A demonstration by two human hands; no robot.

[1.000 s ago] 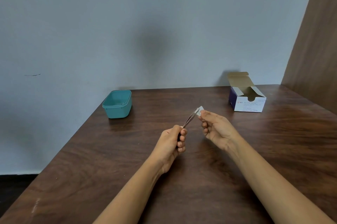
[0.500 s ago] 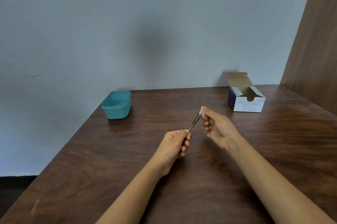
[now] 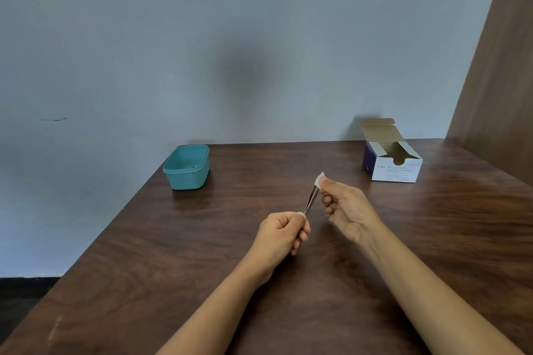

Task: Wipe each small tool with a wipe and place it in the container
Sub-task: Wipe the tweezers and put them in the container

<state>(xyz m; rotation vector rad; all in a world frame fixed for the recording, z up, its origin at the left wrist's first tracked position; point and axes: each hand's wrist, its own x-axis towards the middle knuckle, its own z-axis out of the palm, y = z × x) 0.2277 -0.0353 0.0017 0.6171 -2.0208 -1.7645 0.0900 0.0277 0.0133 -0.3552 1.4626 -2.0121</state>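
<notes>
My left hand [image 3: 281, 235] grips the lower end of thin metal tweezers [image 3: 311, 200], which slant up and to the right above the table. My right hand [image 3: 347, 206] pinches a small white wipe [image 3: 319, 179] around the tweezers' upper tip. Both hands hover over the middle of the brown wooden table [image 3: 202, 253]. A teal plastic container [image 3: 187, 166] stands open at the table's far left corner, well apart from both hands. I cannot make out what lies inside it.
An open white and purple box of alcohol swabs [image 3: 393, 162] stands at the far right of the table. A grey wall runs behind the table and a wooden panel [image 3: 501, 71] rises on the right. The table's left edge drops off to the floor.
The tweezers have tilted more upright as my left hand shifted a little right and down. The wipe in my right hand has slid up to the tweezers' tip.
</notes>
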